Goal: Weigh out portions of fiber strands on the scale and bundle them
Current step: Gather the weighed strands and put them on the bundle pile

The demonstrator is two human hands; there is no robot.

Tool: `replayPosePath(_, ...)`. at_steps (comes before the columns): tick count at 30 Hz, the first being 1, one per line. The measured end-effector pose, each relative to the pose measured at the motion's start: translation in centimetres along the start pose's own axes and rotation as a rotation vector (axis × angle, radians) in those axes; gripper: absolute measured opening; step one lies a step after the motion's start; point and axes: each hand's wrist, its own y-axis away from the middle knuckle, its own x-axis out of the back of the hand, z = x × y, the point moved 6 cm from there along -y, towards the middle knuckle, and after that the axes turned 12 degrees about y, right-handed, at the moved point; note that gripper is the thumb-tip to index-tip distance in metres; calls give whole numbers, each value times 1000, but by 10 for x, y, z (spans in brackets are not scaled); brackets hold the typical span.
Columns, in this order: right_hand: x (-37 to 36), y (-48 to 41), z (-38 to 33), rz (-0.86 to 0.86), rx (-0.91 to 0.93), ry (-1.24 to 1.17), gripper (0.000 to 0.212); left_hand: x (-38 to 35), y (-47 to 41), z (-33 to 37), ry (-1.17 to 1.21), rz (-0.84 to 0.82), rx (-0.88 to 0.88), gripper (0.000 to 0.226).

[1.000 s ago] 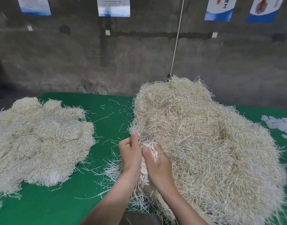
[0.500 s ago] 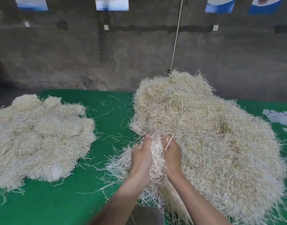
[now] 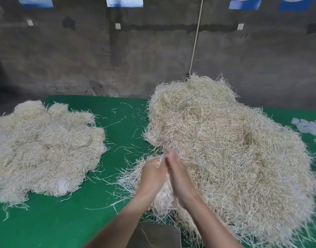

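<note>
A big loose heap of pale fiber strands (image 3: 225,149) fills the right half of the green table (image 3: 64,221). At its near left edge, my left hand (image 3: 152,176) and my right hand (image 3: 178,176) press together, palms facing, around a handful of strands (image 3: 163,199) whose ends hang below my wrists. My right fingers are stretched flat; my left fingers curl on the bunch. A grey metal scale pan (image 3: 157,235) shows at the bottom edge, just under my forearms.
A second, flatter pile of paler strands (image 3: 42,149) lies on the left of the table. Stray strands litter the green cloth between the piles. White paper slips (image 3: 309,127) lie at the far right. A dark concrete wall with a cable stands behind.
My hands have closed together on the handful, the right palm flattening against it. The bunch now hangs lower between my wrists. The view has tilted slightly down.
</note>
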Motion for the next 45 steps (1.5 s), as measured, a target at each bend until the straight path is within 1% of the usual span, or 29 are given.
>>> replayPosePath(1,-3,1,-1,18,3,72,42,-4,0,5,-54,0,-66,31)
replayPosePath(2,0,0,4,97,10,118,46,-4,1,11,-21,23,-99,35)
replayPosePath(3,6,-2,10,186,-28,120,51,-1,3,14,76,67,-105,42)
replayPosePath(5,22,-8,20,296,-203,-3,56,6,9,6,267,141,-55,61)
replayPosePath(7,35,-16,26,351,-306,-99,55,-3,23,-14,253,76,123,88)
replayPosePath(8,37,-15,23,339,-265,9,51,-11,28,-23,324,37,256,92)
replayPosePath(9,34,-10,19,329,-171,196,46,-15,27,-26,452,32,360,87)
replayPosePath(11,17,11,12,367,88,523,34,-7,13,-20,640,139,423,59)
replayPosePath(13,-5,30,9,351,267,697,22,8,0,-12,545,255,340,43)
replayPosePath(14,-7,28,8,322,268,720,21,10,3,-12,471,260,298,40)
replayPosePath(16,12,10,9,296,133,590,33,0,19,-16,375,183,294,33)
replayPosePath(18,35,3,6,378,64,405,45,-9,30,-21,246,124,345,29)
replayPosePath(19,36,7,7,430,68,347,47,-9,30,-19,240,109,362,24)
replayPosePath(20,29,15,4,461,92,350,47,-7,25,-16,320,114,383,22)
replayPosePath(22,-4,33,0,429,206,497,42,-4,21,-13,598,145,420,36)
replayPosePath(23,-11,37,-1,414,232,538,42,-3,22,-12,639,133,390,37)
replayPosePath(24,-8,32,0,412,197,513,42,-2,24,-13,583,112,362,36)
replayPosePath(26,17,14,9,442,76,428,33,0,30,-17,280,63,317,37)
replayPosePath(28,32,9,20,402,-2,342,16,5,29,-17,88,35,254,39)
replayPosePath(29,25,11,25,319,-44,265,16,8,23,-13,59,38,162,41)
replayPosePath(31,-14,21,36,78,-149,146,30,17,12,0,19,121,-62,38)
replayPosePath(32,-27,26,37,36,-163,163,36,19,9,4,1,172,-121,34)
replayPosePath(34,-27,22,40,95,-168,145,44,13,12,4,-7,198,-145,35)
replayPosePath(36,-6,14,43,211,-249,103,42,0,19,-5,-5,122,-121,45)
replayPosePath(38,-6,19,43,179,-221,20,38,1,14,-8,56,115,-27,52)
replayPosePath(40,-23,32,34,113,-113,50,44,13,5,-6,184,205,36,47)
replayPosePath(42,-28,34,28,108,-53,97,36,15,1,-11,353,224,118,36)
replayPosePath(43,-18,25,32,166,-90,71,31,11,4,-14,384,177,167,33)
replayPosePath(45,9,8,43,279,-315,-91,40,5,14,-21,422,103,166,49)
